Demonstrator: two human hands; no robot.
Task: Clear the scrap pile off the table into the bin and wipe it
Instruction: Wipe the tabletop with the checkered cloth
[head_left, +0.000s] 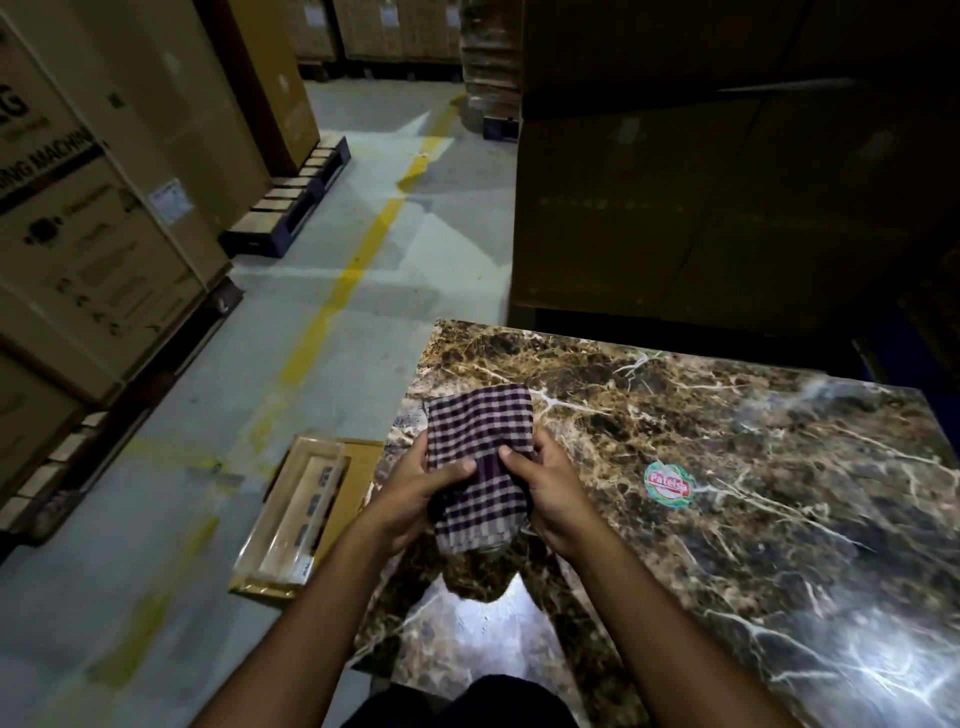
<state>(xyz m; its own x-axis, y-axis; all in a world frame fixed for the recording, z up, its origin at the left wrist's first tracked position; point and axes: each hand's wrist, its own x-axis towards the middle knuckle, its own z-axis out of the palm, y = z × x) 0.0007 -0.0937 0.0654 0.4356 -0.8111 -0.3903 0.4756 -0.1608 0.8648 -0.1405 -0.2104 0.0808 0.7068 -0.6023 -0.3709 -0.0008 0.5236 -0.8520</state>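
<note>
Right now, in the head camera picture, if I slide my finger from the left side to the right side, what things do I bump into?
Big cardboard boxes → yellow floor line → flat packaged item on the floor → left hand → checked cloth → right hand → round sticker on the marble table.

Dim warehouse, stacked cardboard boxes (104, 171), yellow-lined concrete floor (291, 322)
</note>
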